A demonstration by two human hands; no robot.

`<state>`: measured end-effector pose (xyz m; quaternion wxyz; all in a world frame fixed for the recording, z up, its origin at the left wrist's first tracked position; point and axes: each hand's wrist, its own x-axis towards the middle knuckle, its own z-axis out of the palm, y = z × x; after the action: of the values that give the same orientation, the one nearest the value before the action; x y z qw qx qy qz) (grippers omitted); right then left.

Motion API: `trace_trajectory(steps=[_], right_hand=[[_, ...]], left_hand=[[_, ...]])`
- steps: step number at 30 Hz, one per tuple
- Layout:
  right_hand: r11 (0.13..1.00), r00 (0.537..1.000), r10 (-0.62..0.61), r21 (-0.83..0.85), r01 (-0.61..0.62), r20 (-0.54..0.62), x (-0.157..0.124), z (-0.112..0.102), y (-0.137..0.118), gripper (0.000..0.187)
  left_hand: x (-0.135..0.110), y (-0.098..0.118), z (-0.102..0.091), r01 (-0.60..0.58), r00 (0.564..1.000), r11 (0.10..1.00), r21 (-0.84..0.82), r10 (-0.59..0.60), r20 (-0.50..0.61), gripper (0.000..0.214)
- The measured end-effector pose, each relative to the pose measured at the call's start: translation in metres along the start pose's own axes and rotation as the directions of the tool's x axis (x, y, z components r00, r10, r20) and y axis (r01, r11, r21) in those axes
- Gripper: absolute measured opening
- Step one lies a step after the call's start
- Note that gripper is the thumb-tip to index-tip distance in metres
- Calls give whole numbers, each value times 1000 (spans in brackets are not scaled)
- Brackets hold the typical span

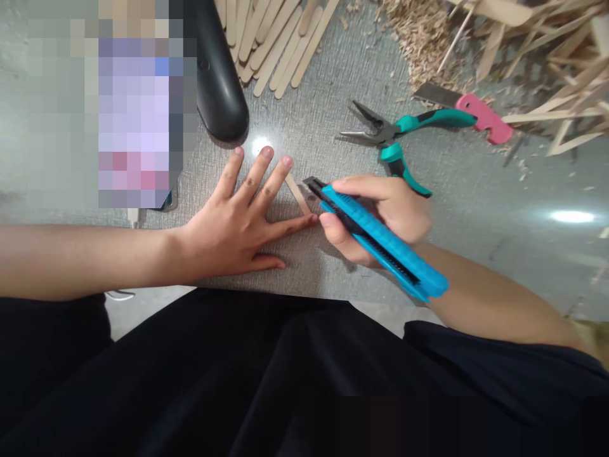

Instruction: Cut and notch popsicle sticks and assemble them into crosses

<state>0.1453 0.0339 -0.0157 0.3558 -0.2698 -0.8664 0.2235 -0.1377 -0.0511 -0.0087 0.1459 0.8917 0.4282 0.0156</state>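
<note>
My left hand lies flat with its fingers spread over a thin wooden strip on the grey table. Part of that strip shows between two of the fingers; the rest is hidden under the hand. In my right hand is a blue utility knife, gripped along its body. Its short dark blade points up and left, close to the strip; whether it touches anything, I cannot tell. Just beyond the right hand lie needle-nose pliers with green and black handles, their jaws apart.
Several wooden craft sticks lie at the top beside a black rounded case. A pink-handled blade rests near wood shavings and a heap of split strips at upper right. A blurred-out object with a cable sits at upper left.
</note>
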Motion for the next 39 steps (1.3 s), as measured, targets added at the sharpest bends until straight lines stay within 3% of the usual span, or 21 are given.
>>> trace_trajectory(steps=[3,6,11,15,22,36,39], right_hand=[[994,989,103,36,-100,-104,-4,3,2,36],[995,988,82,70,-74,-128,-3,7,4,35],[1000,1000,-9,8,9,12,4,6,6,32],[994,994,-112,-14,112,-8,6,7,8,35],[999,998,-21,-37,24,64,0,10,4,23],[1000,996,-13,-11,14,93,3,5,-2,32],[999,997,-51,4,51,57,3,7,0,33]], left_hand=[[1,0,-1,4,1000,1000,-6,-4,5,112],[2,1,-2,8,1000,1000,-12,-8,9,111],[3,2,-4,30,999,999,-32,-28,34,113],[3,2,-3,33,999,998,-62,-34,-12,114],[4,2,-4,45,999,996,-72,-43,26,110],[5,2,-5,50,998,995,-85,-45,53,111],[5,2,-4,47,998,995,-83,-43,49,110]])
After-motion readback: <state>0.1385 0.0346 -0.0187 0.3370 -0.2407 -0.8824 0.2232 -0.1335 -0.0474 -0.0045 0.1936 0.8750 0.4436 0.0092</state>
